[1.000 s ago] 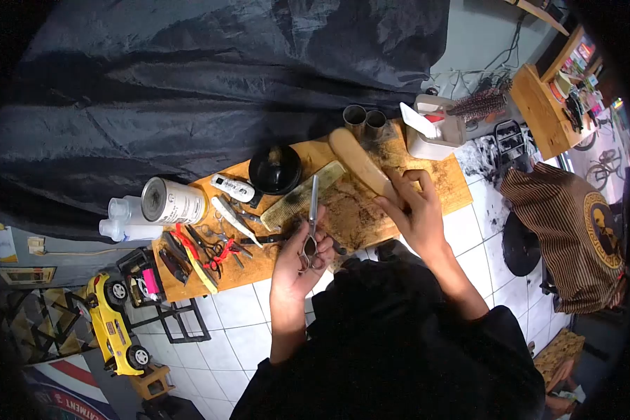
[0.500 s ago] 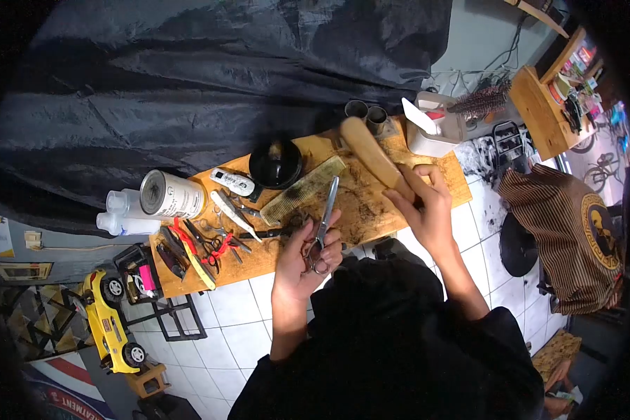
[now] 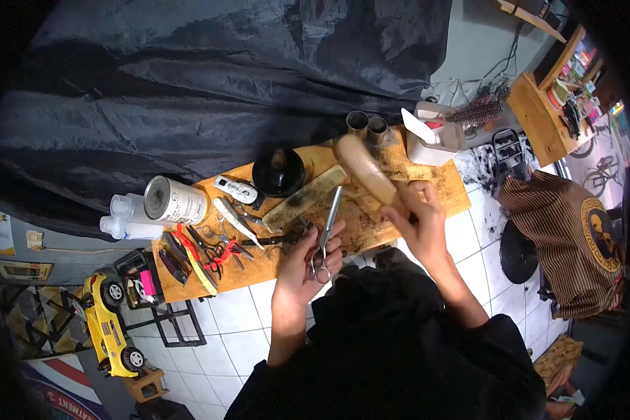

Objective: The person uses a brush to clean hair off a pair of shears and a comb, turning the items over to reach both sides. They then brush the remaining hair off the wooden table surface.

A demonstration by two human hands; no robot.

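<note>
My left hand (image 3: 302, 269) is closed around a pair of metal scissors (image 3: 327, 236), with the blades pointing up and away from me. In my right hand (image 3: 427, 227) is the handle of a long, curved wooden brush (image 3: 367, 171), blurred by motion. Its broad end lies over the hair-strewn wooden table (image 3: 241, 274), and its bristles are hidden from view. Between the scissors and the black bowl (image 3: 278, 173) lies a wide pale comb (image 3: 305, 199). Dark hair clippings are scattered around the comb and under the brush.
White clippers (image 3: 235, 189), a straight razor (image 3: 236, 221), red-handled scissors (image 3: 219, 255) and a large can (image 3: 176, 199) occupy the left side. Metal cups (image 3: 357, 123) and a white container (image 3: 434, 143) stand at the back right. A striped cape (image 3: 560, 238) hangs farther right.
The brush has shifted slightly left and toward me, and now looks blurred. My right hand has moved a little left with it. My left hand keeps the scissors, their tip slightly lower.
</note>
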